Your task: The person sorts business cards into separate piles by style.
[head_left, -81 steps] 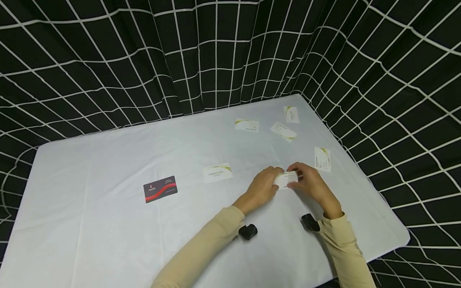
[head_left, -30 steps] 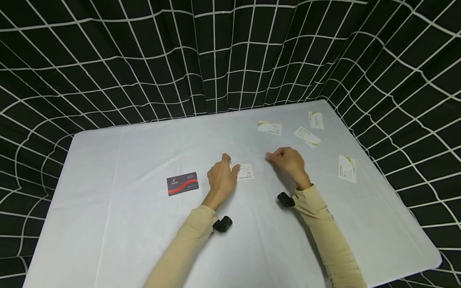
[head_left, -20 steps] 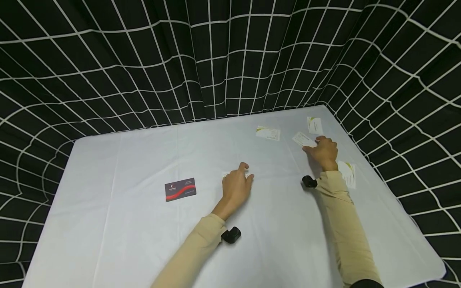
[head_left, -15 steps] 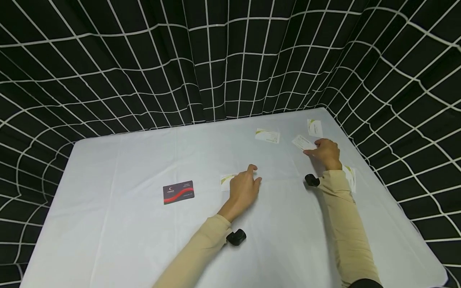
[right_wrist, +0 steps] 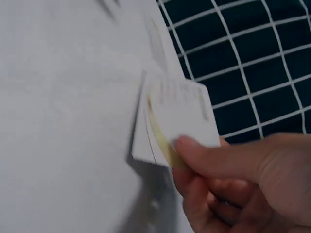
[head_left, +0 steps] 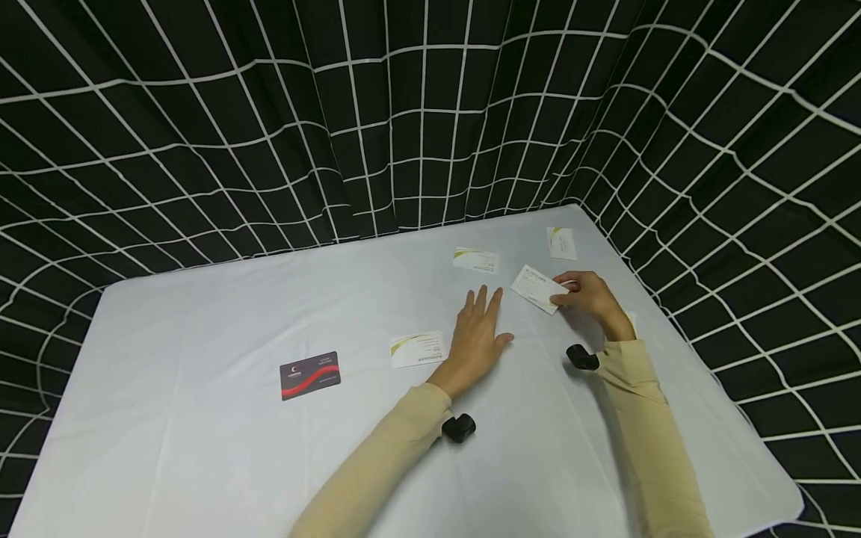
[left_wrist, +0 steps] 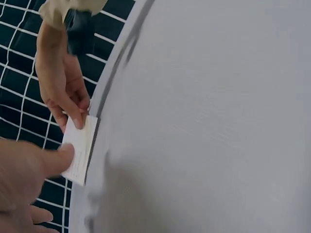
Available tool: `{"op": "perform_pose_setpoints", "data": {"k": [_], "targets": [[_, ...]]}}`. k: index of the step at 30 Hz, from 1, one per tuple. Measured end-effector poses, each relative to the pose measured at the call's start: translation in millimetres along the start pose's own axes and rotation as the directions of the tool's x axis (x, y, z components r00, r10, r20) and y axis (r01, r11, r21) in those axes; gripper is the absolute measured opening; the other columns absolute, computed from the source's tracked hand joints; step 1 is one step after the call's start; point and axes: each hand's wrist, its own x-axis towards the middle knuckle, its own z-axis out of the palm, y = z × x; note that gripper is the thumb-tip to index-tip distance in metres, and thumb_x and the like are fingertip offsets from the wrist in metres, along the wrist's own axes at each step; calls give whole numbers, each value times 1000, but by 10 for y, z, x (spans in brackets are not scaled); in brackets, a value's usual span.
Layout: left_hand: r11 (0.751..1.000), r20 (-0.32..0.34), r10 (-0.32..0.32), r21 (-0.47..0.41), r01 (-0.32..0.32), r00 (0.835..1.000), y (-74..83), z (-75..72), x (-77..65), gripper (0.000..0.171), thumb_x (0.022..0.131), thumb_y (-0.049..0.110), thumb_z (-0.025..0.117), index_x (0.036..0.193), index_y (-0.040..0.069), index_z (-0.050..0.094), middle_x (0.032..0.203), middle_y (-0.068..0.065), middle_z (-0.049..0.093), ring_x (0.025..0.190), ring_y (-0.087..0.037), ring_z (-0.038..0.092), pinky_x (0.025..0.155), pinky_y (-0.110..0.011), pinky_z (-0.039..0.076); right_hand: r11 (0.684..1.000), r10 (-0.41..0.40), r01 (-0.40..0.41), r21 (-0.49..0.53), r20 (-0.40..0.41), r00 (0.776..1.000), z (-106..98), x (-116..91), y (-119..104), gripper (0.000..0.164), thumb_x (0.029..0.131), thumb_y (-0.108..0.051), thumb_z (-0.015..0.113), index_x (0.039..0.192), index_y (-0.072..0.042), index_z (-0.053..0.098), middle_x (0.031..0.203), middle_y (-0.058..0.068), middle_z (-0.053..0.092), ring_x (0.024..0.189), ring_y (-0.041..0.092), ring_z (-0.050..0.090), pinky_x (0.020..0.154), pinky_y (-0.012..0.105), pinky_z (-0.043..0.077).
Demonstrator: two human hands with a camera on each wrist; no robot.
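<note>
In the head view my right hand [head_left: 588, 299] pinches a white business card [head_left: 536, 287] by its right end, tilted off the table. The right wrist view shows the thumb on the face of this business card [right_wrist: 182, 116], over its gold curve, with fingers curled beneath. My left hand [head_left: 474, 340] reaches forward with fingers straight and spread, just left of that card and apart from it. Beside the left wrist lies another white business card [head_left: 415, 351]. In the left wrist view, the left thumb [left_wrist: 60, 159] overlaps the held card; contact is not evident.
A dark business card with a red wave [head_left: 310, 375] lies at left on the white tablecloth [head_left: 202, 418]. More white cards lie at the back [head_left: 476, 260] and far right corner [head_left: 561, 243]. One is mostly hidden behind the right wrist. Black grid-patterned curtains [head_left: 403, 112] border the table.
My right hand has reached to the right, taken hold of a white business card and raised it leftward. My left hand has moved right, off the nearer white card, its fingers now spread.
</note>
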Motion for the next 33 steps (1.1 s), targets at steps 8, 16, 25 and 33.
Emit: {"op": "perform_pose_setpoints", "data": {"k": [8, 16, 25, 33], "targets": [[996, -7, 92, 1, -92, 996, -35, 22, -12, 90, 88, 14, 71, 158, 14, 14, 160, -24, 12, 146, -40, 17, 112, -48, 30, 972, -229, 212, 104, 194, 954, 306, -304, -249, 31, 86, -2, 73, 113, 10, 63, 92, 19, 72, 72, 12, 59, 62, 22, 44], [979, -143, -45, -202, 15, 989, -262, -224, -169, 29, 85, 6, 74, 112, 3, 64, 106, -9, 62, 96, -23, 62, 83, -34, 49, 951, -200, 147, 272, 181, 963, 697, -405, -549, 26, 89, -10, 72, 107, 7, 66, 89, 12, 70, 76, 15, 65, 69, 26, 54], [945, -185, -267, -244, 219, 946, -745, -606, -509, 33, 82, 18, 79, 107, 0, 67, 97, -14, 72, 84, -28, 68, 70, -40, 51, 963, -8, -38, 266, 169, 986, 1250, -392, -972, 37, 90, -33, 72, 85, 4, 73, 64, 3, 63, 55, 10, 58, 57, 24, 52], [940, -203, -339, -104, 323, 919, -932, -707, -685, 35, 82, 22, 80, 106, 0, 68, 89, -18, 72, 70, -27, 68, 60, -37, 49, 997, -65, 69, -30, 113, 991, 1498, -416, -1223, 38, 87, -38, 73, 64, -8, 70, 51, -4, 51, 50, 10, 37, 48, 24, 28]]}}
